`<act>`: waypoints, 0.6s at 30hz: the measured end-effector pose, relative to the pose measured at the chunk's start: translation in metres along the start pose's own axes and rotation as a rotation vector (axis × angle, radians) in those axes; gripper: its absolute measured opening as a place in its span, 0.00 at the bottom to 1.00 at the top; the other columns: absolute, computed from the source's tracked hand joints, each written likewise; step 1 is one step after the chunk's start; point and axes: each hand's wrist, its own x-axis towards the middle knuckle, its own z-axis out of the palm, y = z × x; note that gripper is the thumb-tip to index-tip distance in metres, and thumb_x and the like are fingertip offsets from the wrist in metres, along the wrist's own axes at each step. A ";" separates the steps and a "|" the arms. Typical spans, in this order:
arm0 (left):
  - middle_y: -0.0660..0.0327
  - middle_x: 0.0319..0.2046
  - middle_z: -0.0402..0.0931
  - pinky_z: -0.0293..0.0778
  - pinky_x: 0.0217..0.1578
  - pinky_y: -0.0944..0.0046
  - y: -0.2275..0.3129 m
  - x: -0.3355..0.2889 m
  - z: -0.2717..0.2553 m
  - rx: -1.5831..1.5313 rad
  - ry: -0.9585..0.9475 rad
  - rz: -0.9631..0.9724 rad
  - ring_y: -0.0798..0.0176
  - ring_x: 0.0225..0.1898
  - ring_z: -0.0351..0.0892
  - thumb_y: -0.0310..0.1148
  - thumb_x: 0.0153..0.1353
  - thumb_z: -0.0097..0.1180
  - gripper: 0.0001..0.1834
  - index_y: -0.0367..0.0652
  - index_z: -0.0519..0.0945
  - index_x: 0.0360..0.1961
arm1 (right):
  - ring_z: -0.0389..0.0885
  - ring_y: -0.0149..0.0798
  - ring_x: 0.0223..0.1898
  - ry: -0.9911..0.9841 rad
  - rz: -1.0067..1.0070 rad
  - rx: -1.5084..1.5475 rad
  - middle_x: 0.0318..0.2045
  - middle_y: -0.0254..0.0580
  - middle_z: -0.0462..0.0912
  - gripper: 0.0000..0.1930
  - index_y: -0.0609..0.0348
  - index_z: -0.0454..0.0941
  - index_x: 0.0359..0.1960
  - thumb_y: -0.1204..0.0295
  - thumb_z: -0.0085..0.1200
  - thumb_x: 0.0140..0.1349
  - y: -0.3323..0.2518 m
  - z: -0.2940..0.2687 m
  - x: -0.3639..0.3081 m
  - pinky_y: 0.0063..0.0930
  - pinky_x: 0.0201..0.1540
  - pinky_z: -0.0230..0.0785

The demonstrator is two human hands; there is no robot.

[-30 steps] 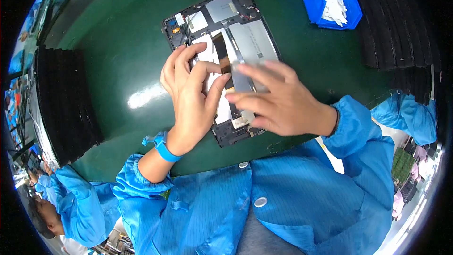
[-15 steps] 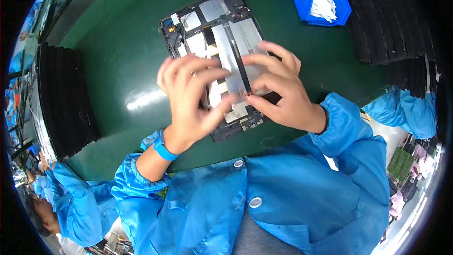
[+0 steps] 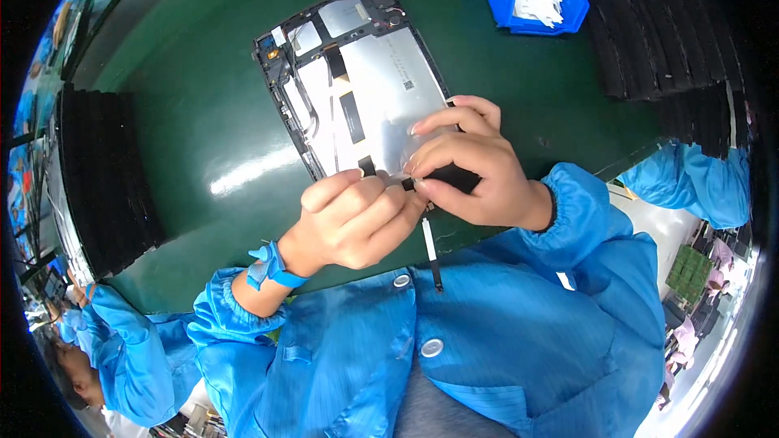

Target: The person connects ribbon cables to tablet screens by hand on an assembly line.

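An opened tablet [image 3: 381, 73] lies tilted on the green bench, its silver battery plates and inner parts facing up. From between my hands a flat, narrow black-and-white strip [image 3: 430, 243] hangs down past the tablet's lower end, in front of my jacket. My left hand [image 3: 357, 219] is closed at that end, fingertips pressed together over the strip. My right hand [image 3: 475, 170] pinches a small black end with thumb and forefinger, right against the left fingertips. The other right fingers curl over the tablet's right edge. Both hands hide the tablet's lower end.
A blue bin [image 3: 580, 8] of white paper pieces stands at the far right. Black stacked sheets or trays rise at the left [image 3: 109, 178] and the right [image 3: 657, 40]. Another person in a blue sleeve [image 3: 130, 341] sits at the lower left; more blue cloth [image 3: 690, 182] shows at the right.
The strip has gone from lying over the battery to hanging below the hands. My left hand has moved down and closed; both hands now meet at the tablet's lower end.
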 end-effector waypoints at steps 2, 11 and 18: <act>0.74 0.29 0.76 0.64 0.47 0.70 -0.001 0.000 0.001 -0.029 0.003 0.100 0.73 0.34 0.74 0.34 0.45 0.63 0.08 0.54 0.85 0.30 | 0.78 0.37 0.48 0.053 0.004 -0.034 0.33 0.29 0.84 0.05 0.51 0.81 0.29 0.75 0.63 0.51 0.003 0.000 0.003 0.40 0.60 0.53; 0.72 0.29 0.78 0.57 0.55 0.57 -0.012 0.017 0.005 -0.226 -0.007 -0.392 0.68 0.37 0.75 0.31 0.46 0.67 0.05 0.53 0.84 0.27 | 0.79 0.35 0.34 0.630 -0.130 -0.856 0.30 0.34 0.84 0.06 0.53 0.85 0.34 0.70 0.66 0.55 0.068 -0.106 0.045 0.29 0.42 0.66; 0.70 0.21 0.77 0.58 0.50 0.58 -0.026 0.029 0.015 -0.262 -0.119 -0.689 0.65 0.29 0.72 0.31 0.47 0.69 0.05 0.49 0.83 0.22 | 0.78 0.44 0.37 0.309 -0.175 -0.651 0.37 0.36 0.82 0.09 0.49 0.81 0.36 0.68 0.61 0.52 0.044 -0.067 0.029 0.40 0.38 0.64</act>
